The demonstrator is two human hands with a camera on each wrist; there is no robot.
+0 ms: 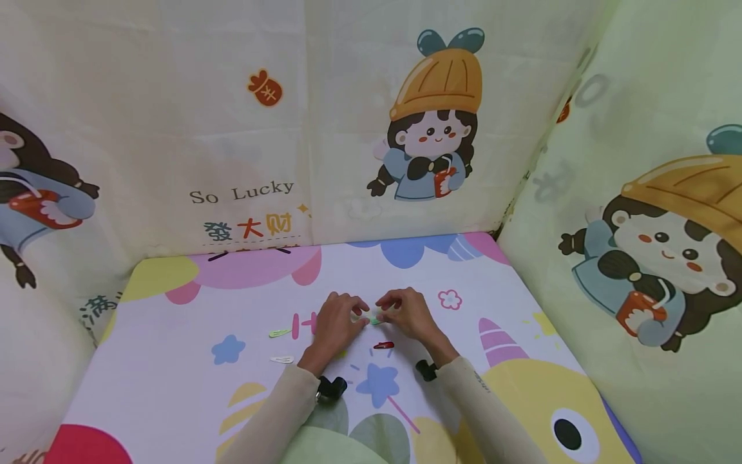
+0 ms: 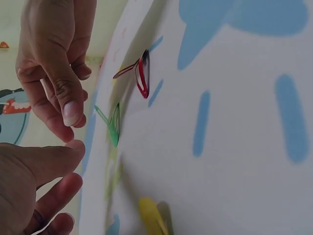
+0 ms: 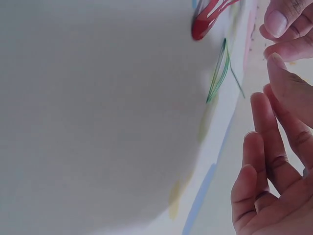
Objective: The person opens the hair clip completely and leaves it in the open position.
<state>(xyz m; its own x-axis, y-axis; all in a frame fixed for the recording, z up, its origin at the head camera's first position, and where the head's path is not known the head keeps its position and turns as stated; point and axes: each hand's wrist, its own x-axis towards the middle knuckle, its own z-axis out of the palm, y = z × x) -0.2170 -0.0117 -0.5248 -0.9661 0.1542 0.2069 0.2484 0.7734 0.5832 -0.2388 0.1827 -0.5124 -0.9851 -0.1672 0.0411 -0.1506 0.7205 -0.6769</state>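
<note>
So the cloth-looking wall cover [image 1: 342,96] here literally says "So Lucky" [image 1: 242,192], with 發大财 [image 1: 248,228] in blue, red and gold underneath, plus a red pouch print [image 1: 266,89] with a character on it. Anyway, hair clips! The green clip [image 2: 114,134] is a slim teardrop loop with its arm sprung apart, sitting on the printed table cover [image 1: 417,277] near both hands' fingertips. Left hand [image 1: 342,322] and right hand [image 1: 408,314] are both relaxed, fingers loosely bent, thumbs apart from them. Glossy red clip [image 1: 384,345] is nearer the person; pale green clip [image 1: 279,333] and openwork white clip [image 1: 282,359] lie off left.
</note>
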